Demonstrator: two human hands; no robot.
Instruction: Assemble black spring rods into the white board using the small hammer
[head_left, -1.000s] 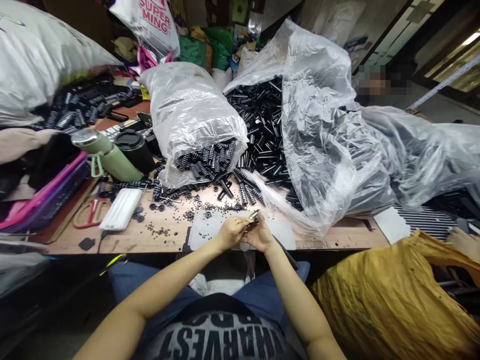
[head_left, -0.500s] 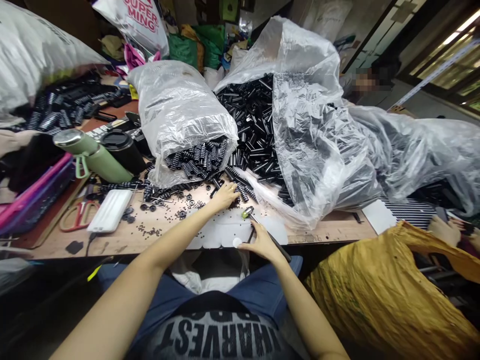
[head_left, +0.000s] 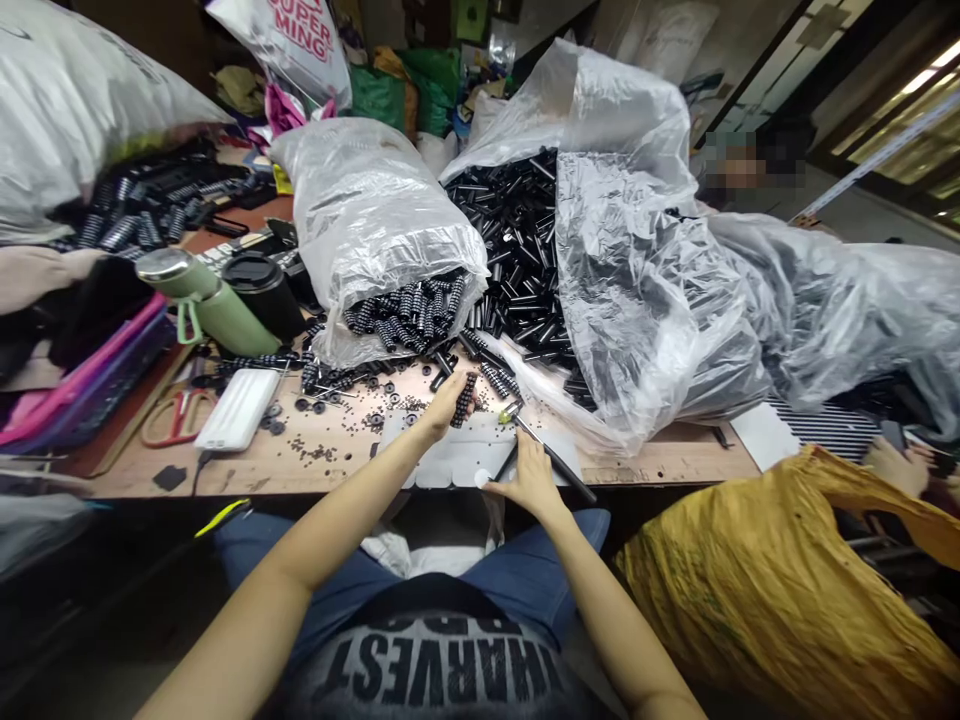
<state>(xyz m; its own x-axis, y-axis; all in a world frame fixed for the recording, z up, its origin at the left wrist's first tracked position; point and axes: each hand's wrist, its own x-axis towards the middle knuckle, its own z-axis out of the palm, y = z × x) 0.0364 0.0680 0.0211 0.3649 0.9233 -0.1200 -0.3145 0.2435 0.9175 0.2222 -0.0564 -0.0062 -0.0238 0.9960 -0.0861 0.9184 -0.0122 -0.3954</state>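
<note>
Drawn back from loose ribbed pieces [head_left: 497, 378] beyond the hammer [head_left: 559, 462], the left hand [head_left: 442, 408] now clasps one ribbed black cylinder [head_left: 463, 402] left of the hammer's head, a piece secured, while the right hand [head_left: 534, 482] spreads loosely, seemingly empty, against its shaft.

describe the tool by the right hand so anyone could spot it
Start from the big translucent bag of plain black tubes, right of centre. Below it in the picture, by the right hand, is a slim tool with a black handle. Its yellow-green head sets it apart from the tubes.
</note>
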